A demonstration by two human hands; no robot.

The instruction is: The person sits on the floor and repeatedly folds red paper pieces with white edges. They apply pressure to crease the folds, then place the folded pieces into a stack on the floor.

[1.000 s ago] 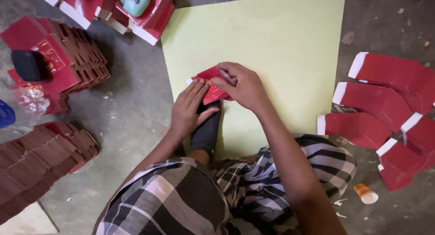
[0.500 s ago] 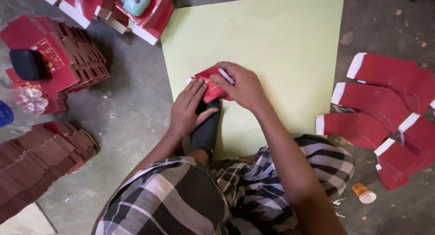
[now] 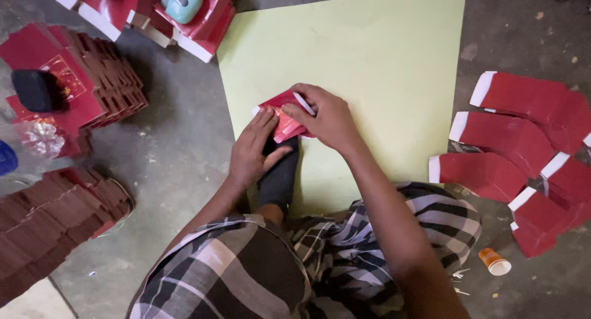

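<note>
Pressing red card piece (image 3: 284,119) on green sheet (image 3: 381,67); flat red blanks (image 3: 511,140) near right hand (image 3: 329,119).

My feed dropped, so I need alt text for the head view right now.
Left hand and right hand press a red card piece onto a pale green sheet on the floor. Flat red card blanks lie to the right, stacked red boxes to the left.

Flat red cutouts (image 3: 523,147) right; brown stacks (image 3: 55,214) left; small orange cap, perhaps (image 3: 494,262).
</note>
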